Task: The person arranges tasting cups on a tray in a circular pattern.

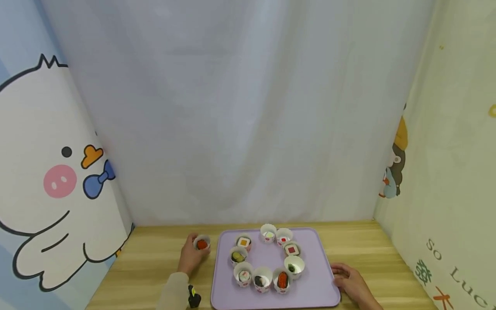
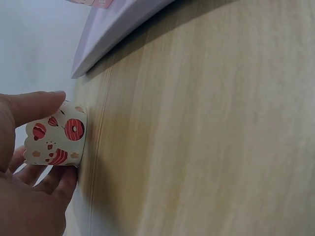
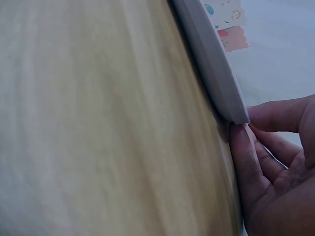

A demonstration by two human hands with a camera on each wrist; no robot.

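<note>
My left hand [image 1: 192, 255] grips a paper baking cup [image 2: 61, 137] printed with donuts and cake slices, its thumb on one side and fingers round the other. Orange-red food [image 1: 202, 244] sits inside this cup, which is at the table left of a lilac tray [image 1: 317, 288]. At the tray's right edge, my right hand [image 1: 351, 284] pinches the rim [image 3: 241, 110] between thumb and fingers. On the tray, several paper cups form a ring, among them one with orange-red food [image 1: 283, 280], one with green bits [image 1: 294, 266] and one with yellowish pieces [image 1: 238, 256].
The wood-grain table [image 1: 155, 254] ends at a pale hanging curtain [image 1: 248, 129]. A small black object [image 1: 194, 299] shows beside the left sleeve [image 1: 173, 292]. Printed cloth walls stand on both sides, the left one with a white cartoon bird [image 1: 46, 129].
</note>
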